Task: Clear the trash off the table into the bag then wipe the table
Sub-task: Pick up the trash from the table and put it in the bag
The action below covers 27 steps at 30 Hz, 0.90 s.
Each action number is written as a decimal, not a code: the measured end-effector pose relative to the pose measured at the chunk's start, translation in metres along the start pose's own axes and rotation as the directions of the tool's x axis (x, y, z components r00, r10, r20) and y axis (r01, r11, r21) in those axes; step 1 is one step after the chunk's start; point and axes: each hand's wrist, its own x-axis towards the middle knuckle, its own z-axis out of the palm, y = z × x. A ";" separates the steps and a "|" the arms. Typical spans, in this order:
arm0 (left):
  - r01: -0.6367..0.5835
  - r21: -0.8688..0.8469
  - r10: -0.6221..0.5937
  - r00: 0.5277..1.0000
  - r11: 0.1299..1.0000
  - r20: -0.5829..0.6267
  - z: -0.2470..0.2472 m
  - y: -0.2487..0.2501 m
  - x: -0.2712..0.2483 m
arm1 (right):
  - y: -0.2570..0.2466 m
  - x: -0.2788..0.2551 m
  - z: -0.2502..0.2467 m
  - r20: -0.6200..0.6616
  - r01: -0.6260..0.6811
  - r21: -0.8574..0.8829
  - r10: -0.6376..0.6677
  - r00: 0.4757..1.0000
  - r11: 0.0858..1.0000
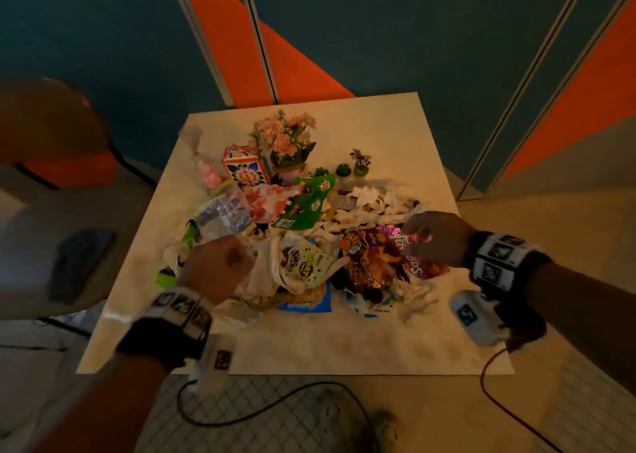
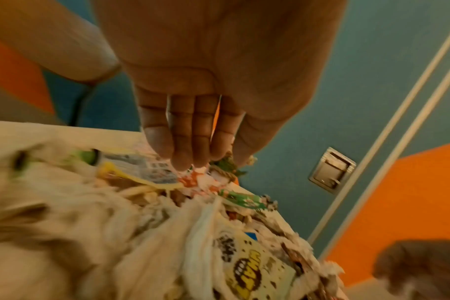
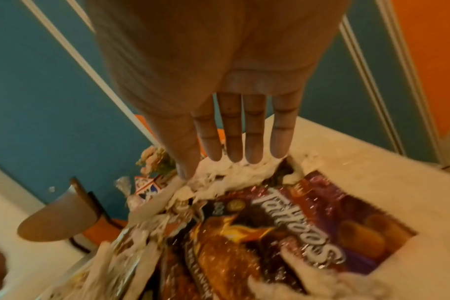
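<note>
Trash (image 1: 303,246) is heaped, uncleared, on the table (image 1: 395,332) beneath both grips: left hand (image 1: 216,270) and right hand (image 1: 437,239) are held flat-fingered, gripping nothing. No bag is seen; bagging and wiping remain.

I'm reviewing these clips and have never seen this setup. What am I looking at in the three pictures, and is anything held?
No machine: a person with a camera on the head and one on each wrist. The head view shows both hands over a table heaped with trash: a purple snack bag, a yellow wrapper, crumpled tissues, beside a flower pot. Each wrist view looks along its hand's straight fingers. The left hand and right hand reach toward the pile; neither holds anything.
</note>
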 end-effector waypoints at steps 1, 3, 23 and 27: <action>-0.033 0.015 0.033 0.999 0.999 0.009 0.008 0.004 0.011 | -0.006 0.006 0.007 0.028 0.011 -0.028 -0.011 1.000 1.000; -0.083 0.010 0.083 0.996 0.996 0.032 0.021 0.016 0.032 | -0.020 0.017 0.016 0.039 0.052 -0.081 -0.049 0.998 0.995; -0.195 0.315 0.154 0.977 0.929 0.149 0.089 0.039 0.120 | -0.045 0.093 0.059 0.153 0.062 -0.288 -0.018 0.988 0.956; -0.198 0.256 0.150 0.970 0.946 0.193 0.089 0.034 0.123 | -0.047 0.095 0.052 0.136 0.038 -0.237 -0.005 0.991 0.971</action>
